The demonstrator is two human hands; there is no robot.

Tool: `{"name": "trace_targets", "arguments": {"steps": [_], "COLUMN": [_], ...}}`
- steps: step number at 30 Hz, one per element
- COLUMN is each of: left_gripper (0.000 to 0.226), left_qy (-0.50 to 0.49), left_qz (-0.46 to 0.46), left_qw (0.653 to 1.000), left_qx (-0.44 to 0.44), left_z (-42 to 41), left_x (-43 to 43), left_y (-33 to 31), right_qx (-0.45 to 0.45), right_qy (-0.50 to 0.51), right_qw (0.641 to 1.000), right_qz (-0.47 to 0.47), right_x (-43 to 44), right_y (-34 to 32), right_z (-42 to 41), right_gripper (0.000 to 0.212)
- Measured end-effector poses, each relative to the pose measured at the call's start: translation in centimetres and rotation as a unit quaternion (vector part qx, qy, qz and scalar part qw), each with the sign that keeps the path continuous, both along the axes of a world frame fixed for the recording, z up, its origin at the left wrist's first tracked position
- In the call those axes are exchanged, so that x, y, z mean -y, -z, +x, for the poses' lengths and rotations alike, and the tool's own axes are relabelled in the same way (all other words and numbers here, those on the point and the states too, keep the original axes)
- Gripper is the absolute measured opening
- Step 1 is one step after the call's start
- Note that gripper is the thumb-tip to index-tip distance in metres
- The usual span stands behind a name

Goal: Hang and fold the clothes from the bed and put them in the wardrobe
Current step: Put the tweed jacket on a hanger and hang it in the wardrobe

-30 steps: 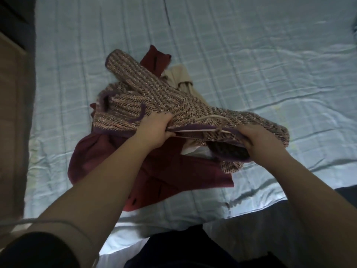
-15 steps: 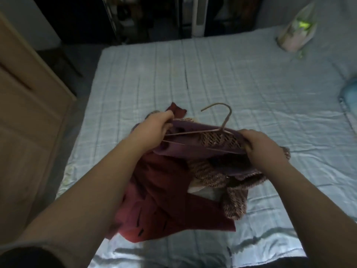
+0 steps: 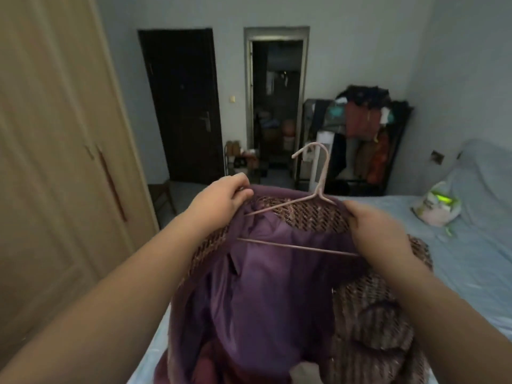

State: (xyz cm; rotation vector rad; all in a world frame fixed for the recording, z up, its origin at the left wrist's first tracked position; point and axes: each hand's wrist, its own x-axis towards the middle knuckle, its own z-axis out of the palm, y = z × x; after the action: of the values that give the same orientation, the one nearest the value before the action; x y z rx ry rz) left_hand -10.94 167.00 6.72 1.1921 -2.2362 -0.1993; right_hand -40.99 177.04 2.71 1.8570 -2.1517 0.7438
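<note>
A tweed jacket (image 3: 371,322) with purple lining hangs open in front of me on a pink wire hanger (image 3: 318,189), whose hook points up. My left hand (image 3: 221,200) grips the jacket's left shoulder at the hanger's end. My right hand (image 3: 376,231) grips the right shoulder and the hanger's other end. The jacket is held up above the bed (image 3: 471,259). A bit of dark red cloth (image 3: 205,367) shows below the jacket's hem. The wooden wardrobe (image 3: 55,162) stands at my left, doors closed.
A dark closed door (image 3: 182,106) and an open doorway (image 3: 277,106) are on the far wall. A loaded clothes rack (image 3: 365,134) stands by the bed's far end. A plastic bag (image 3: 437,203) lies on the bed at right. A shoe rack (image 3: 243,159) sits between the doors.
Both hands lifted the jacket on its hanger up off the bed, and my view rose from the bed to the room. The jacket now hangs open with the lining showing.
</note>
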Motion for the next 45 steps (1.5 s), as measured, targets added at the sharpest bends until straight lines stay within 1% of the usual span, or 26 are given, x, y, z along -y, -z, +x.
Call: {"name": "trace_targets", "arguments": {"steps": [6,10,13,15,17,18,19,20,21,22,23,24,25,26,27,28,29,30,32,34,36,39,40,42,43,45], "left_gripper": [0.017,0.025,0.028,0.027,0.027,0.029,0.034,0.040,0.046,0.048,0.046,0.043,0.043,0.052,0.064,0.073,0.072,0.059,0.025,0.008,0.005,0.004,0.003,0.003,0.003,0.005], "left_qy": [-0.109,-0.158,-0.181,-0.186,-0.182,-0.167,-0.144,-0.129,-0.132,-0.152,-0.154,-0.126,-0.074,-0.022,0.020,0.036,0.037,0.033,0.029,0.023,0.013,0.003,-0.002,-0.024,-0.038,-0.060], "left_qz": [-0.038,-0.001,0.061,0.049,0.037,0.038,0.038,0.020,-0.029,-0.091,-0.137,-0.135,-0.085,-0.012,0.034,0.041,0.035,0.029,0.030,0.007,-0.008,-0.013,-0.017,-0.041,-0.059,-0.098], "left_qw": [0.991,0.979,0.949,0.929,0.913,0.921,0.939,0.966,0.986,0.984,0.977,0.980,0.992,0.999,0.998,0.995,0.994,0.993,0.998,0.999,0.999,0.999,1.000,0.999,0.997,0.990], "left_qx": [-0.065,-0.127,-0.250,-0.317,-0.362,-0.351,-0.309,-0.223,-0.100,0.003,0.058,0.076,0.058,0.039,0.047,0.082,0.102,0.105,0.046,-0.024,-0.044,-0.030,-0.020,0.012,0.033,0.083], "left_z": [0.8,2.0,3.4,3.2,2.4,1.9,1.9,2.1,2.8,3.8,4.9,6.1,7.3,8.4,9.2,9.9,10.6,11.0,11.6,12.1,12.2,11.7,11.5,11.3,11.2,11.2], "left_x": [-2.5,-2.8,-2.7,-3.1,-3.8,-4.4,-4.9,-5.2,-5.2,-5.5,-5.5,-5.4,-5.5,-5.5,-5.4,-5.0,-4.6,-4.3,-3.7,-3.4,-3.4,-3.5,-3.6,-3.4,-3.3,-3.0], "left_y": [-5.7,-9.2,-11.9,-13.7,-14.9,-15.3,-15.2,-14.8,-14.2,-13.9,-13.7,-13.7,-13.8,-13.8,-13.7,-13.5,-13.3,-13.0,-12.3,-11.8,-11.7,-11.7,-11.6,-11.5,-11.5,-11.4], "right_qx": [-0.053,-0.075,-0.069,-0.055,-0.046,-0.041,-0.031,-0.022,-0.014,-0.005,0.005,0.015,0.024,0.030,0.032,0.031,0.029,0.029,0.037,0.042,0.007,-0.070,-0.064,0.011,0.052,0.058], "right_qy": [-0.038,-0.077,-0.080,-0.085,-0.098,-0.104,-0.110,-0.113,-0.117,-0.119,-0.121,-0.123,-0.126,-0.131,-0.135,-0.138,-0.142,-0.148,-0.164,-0.176,-0.162,-0.059,-0.019,0.024,0.032,0.024], "right_qw": [0.996,0.993,0.994,0.995,0.994,0.994,0.993,0.992,0.991,0.990,0.990,0.989,0.989,0.988,0.988,0.987,0.987,0.985,0.982,0.978,0.977,0.979,0.981,0.988,0.989,0.993], "right_qz": [-0.068,-0.055,0.002,0.021,0.017,-0.003,-0.029,-0.050,-0.063,-0.069,-0.074,-0.076,-0.074,-0.072,-0.071,-0.071,-0.075,-0.080,-0.088,-0.104,-0.136,-0.185,-0.184,-0.154,-0.132,-0.101], "right_x": [1.4,1.7,1.9,2.1,2.1,2.1,2.1,1.9,1.8,1.6,1.5,1.5,1.4,1.4,1.3,1.4,1.4,1.6,2.0,2.5,2.7,2.3,2.2,2.2,2.4,3.0], "right_y": [-5.8,-8.4,-10.0,-11.1,-12.2,-12.8,-13.3,-13.8,-14.1,-14.3,-14.4,-14.6,-14.6,-14.7,-14.7,-14.7,-14.6,-14.5,-14.1,-13.3,-11.9,-9.5,-9.0,-8.5,-8.5,-8.2], "right_z": [3.6,5.6,6.7,7.9,9.3,9.8,10.2,10.5,10.8,11.0,11.2,11.4,11.6,11.9,12.1,12.5,12.9,13.3,14.1,14.4,14.1,13.8,13.9,14.2,14.4,14.7], "right_gripper": [0.016,0.013,0.016,0.022,0.020,0.014,0.009,0.009,0.011,0.012,0.013,0.012,0.011,0.011,0.011,0.011,0.010,0.010,0.009,0.010,0.018,0.038,0.043,0.046,0.044,0.029]}}
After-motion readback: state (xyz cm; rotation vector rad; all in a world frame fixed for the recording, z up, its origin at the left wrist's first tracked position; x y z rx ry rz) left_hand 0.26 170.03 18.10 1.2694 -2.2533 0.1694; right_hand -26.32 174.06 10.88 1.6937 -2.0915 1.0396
